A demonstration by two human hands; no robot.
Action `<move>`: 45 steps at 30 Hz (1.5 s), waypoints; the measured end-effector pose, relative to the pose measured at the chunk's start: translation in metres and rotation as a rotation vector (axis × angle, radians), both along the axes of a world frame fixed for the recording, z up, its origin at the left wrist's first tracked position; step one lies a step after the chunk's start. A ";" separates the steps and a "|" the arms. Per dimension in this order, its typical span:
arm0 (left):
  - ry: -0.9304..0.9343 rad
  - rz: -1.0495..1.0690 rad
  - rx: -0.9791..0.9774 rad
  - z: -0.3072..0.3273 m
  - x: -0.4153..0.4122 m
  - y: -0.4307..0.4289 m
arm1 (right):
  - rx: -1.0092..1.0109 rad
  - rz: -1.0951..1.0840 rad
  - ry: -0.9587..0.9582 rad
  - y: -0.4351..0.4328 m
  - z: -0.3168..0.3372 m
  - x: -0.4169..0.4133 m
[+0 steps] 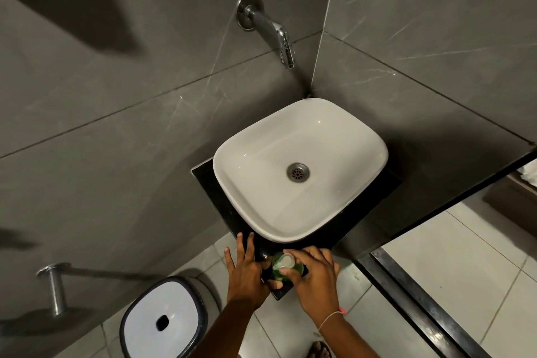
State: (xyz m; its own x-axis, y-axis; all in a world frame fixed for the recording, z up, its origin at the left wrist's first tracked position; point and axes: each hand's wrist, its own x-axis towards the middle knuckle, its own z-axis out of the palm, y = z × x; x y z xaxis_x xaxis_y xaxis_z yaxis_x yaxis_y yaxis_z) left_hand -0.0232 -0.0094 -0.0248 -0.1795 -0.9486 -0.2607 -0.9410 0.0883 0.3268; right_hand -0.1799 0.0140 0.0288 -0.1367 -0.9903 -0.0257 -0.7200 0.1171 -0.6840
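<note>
A small bottle of green liquid (281,267) with a pale cap stands on the front corner of the black counter (215,197), just below the white basin (299,171). My right hand (313,276) grips the bottle, fingers curled around its top and side. My left hand (247,267) rests flat on the counter edge to the left of the bottle, fingers straight and spread, its thumb touching the bottle's side.
A chrome tap (270,26) sticks out of the grey tiled wall above the basin. A white-lidded bin (164,317) stands on the floor at the lower left. A metal holder (55,288) projects from the left wall. A dark threshold (421,305) runs on the right.
</note>
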 end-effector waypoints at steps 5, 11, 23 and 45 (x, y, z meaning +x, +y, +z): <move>-0.005 0.000 0.009 0.000 0.000 -0.001 | -0.027 -0.077 -0.066 0.001 -0.003 0.005; -0.020 0.001 -0.007 -0.003 0.000 -0.001 | -0.040 -0.158 -0.150 0.002 -0.009 0.011; -0.033 0.003 0.008 0.000 -0.001 0.001 | -0.004 0.021 -0.018 0.009 0.002 -0.003; -0.063 -0.009 -0.010 -0.006 -0.001 0.001 | -0.016 -0.258 -0.216 0.005 -0.001 0.012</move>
